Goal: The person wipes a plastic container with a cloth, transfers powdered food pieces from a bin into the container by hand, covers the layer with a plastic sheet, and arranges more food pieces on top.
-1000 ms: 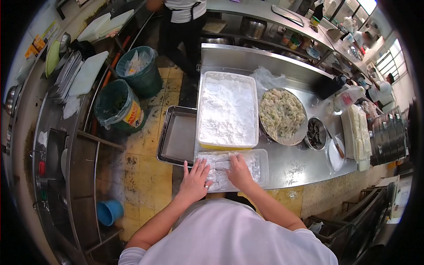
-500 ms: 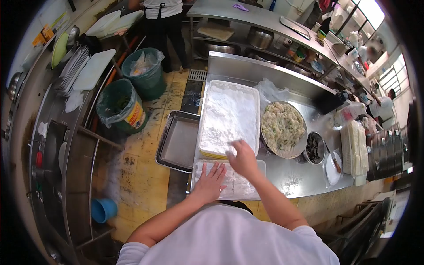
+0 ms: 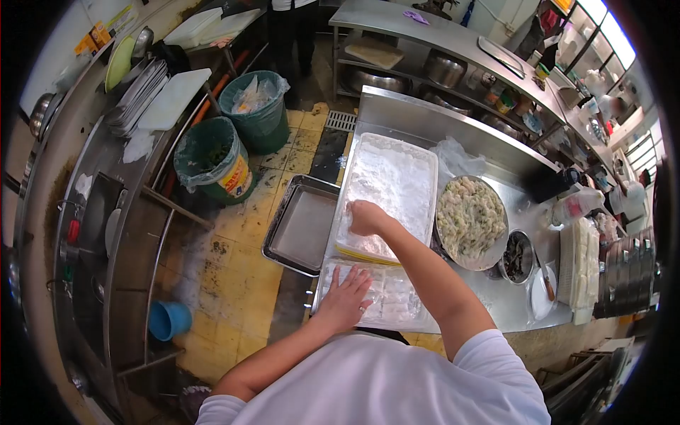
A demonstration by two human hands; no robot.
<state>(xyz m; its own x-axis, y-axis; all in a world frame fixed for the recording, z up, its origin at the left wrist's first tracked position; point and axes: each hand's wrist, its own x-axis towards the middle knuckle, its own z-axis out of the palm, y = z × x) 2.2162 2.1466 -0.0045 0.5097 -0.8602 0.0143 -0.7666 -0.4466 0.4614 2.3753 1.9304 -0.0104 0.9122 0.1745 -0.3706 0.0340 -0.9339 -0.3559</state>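
My left hand (image 3: 345, 296) lies open, fingers spread, on a shallow clear tray (image 3: 422, 317) of pale, powder-dusted pieces. Just beyond it stands a white rectangular tub (image 3: 432, 177) of white powder (image 3: 393, 166). Over the tub's near left part is my right hand (image 3: 367, 218), its fingers curled closed at the powder; whatever they hold is hidden. To the right, a large round metal bowl (image 3: 471, 221) carries a pale, chunky mixture with green bits. Beside that sits a smaller metal bowl (image 3: 518, 256) with dark strips in it.
A metal pan (image 3: 301, 225) adjoins the counter's left side. Two lined green bins (image 3: 212, 159) stand on the floor at left. A brown-handled tool (image 3: 548, 282) lies on a white plate at right, near a white basket (image 3: 577, 269). Another person (image 3: 290, 35) stands at the back.
My right hand has moved forward and left, from the tub's near edge to the powder, and its fingers have curled. My left hand stays on the clear tray. The whole view has shifted slightly.
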